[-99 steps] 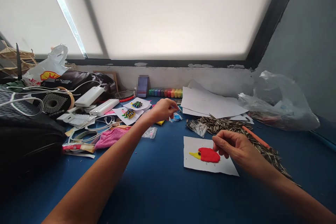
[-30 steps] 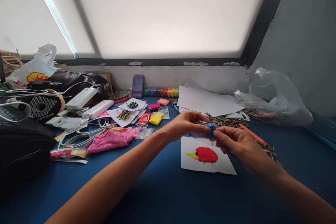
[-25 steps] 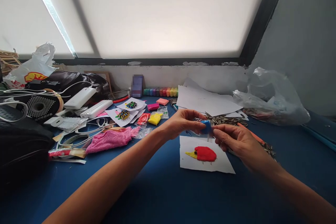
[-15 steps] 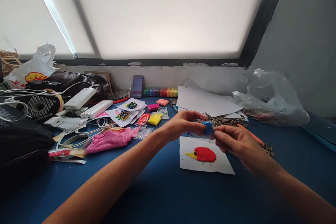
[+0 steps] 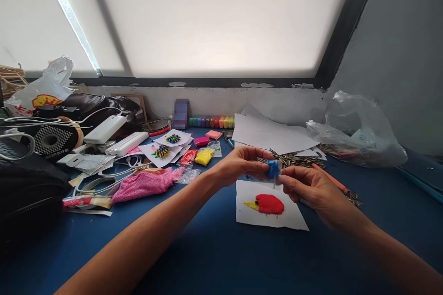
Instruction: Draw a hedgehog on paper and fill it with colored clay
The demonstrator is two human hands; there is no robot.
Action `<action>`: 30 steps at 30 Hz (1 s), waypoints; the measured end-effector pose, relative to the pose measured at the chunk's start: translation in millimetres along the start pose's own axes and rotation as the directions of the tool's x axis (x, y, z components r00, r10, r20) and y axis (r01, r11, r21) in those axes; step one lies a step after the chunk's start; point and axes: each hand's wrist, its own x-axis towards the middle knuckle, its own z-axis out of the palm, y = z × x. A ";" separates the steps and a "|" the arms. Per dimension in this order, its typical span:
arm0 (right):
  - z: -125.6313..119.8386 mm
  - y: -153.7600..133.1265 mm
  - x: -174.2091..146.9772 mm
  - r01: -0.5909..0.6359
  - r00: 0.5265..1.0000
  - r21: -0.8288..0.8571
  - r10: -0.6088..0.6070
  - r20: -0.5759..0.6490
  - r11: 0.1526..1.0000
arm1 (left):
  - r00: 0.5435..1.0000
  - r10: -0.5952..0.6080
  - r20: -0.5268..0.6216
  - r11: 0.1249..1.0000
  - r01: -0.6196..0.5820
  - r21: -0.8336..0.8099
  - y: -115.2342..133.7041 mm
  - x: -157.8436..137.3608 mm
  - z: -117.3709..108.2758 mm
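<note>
A lump of blue modelling clay (image 5: 272, 169) in a clear plastic wrapper is held up between both hands. My left hand (image 5: 247, 164) grips it from the left, thumb and fingers closed. From the right, my right hand (image 5: 304, 182) pinches the wrapper's edge by the clay. Below them a white paper sheet (image 5: 249, 220) lies on the blue table, bearing a flat clay hedgehog (image 5: 271, 203) with a red body, yellow snout and black eye. Just behind the hands spreads a pile of striped sunflower seeds (image 5: 301, 160).
Yellow clay (image 5: 204, 157) and red clay (image 5: 188, 158) packets lie left of the hands, near finished clay pictures (image 5: 161, 152). Paper sheets (image 5: 270, 131) and a plastic bag (image 5: 360, 133) stand behind. A pink cloth (image 5: 143, 186), power banks (image 5: 128, 143) and cables crowd the left. Orange-handled scissors or pliers (image 5: 330, 176) lie right.
Both hands stay almost in place, with the right fingers shifted slightly left against the wrapper. The blue clay has turned or moved a little left; the view has shifted very slightly.
</note>
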 end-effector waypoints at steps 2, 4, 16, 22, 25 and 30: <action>0.5 -1.1 0.3 -0.002 1.000 -0.006 0.002 0.000 1.000 | 1.000 0.001 -0.001 1.000 -0.001 0.000 0.2 0.3 0.1; 0.6 -2.7 0.3 -0.002 1.000 -0.010 0.002 -0.001 1.000 | 1.000 -0.001 -0.008 1.000 0.001 0.002 0.8 0.3 0.1; 4.6 -6.4 -1.0 0.017 1.000 -0.087 -0.019 -0.022 0.996 | 1.000 0.015 0.024 1.000 -0.015 0.022 -0.6 0.2 -0.2; 2.6 -1.4 0.2 0.055 0.994 -0.126 -0.067 -0.087 0.990 | 0.999 0.026 -0.028 0.999 -0.025 0.034 -2.0 0.1 3.7; 0.9 0.6 0.9 0.090 0.982 -0.175 -0.116 -0.148 0.981 | 0.996 0.042 -0.083 0.999 -0.039 0.033 -3.1 0.5 6.7; 3.8 -2.3 0.8 0.066 0.959 -0.282 -0.139 -0.247 0.957 | 0.993 0.056 -0.104 0.998 -0.052 0.041 -4.7 0.4 12.5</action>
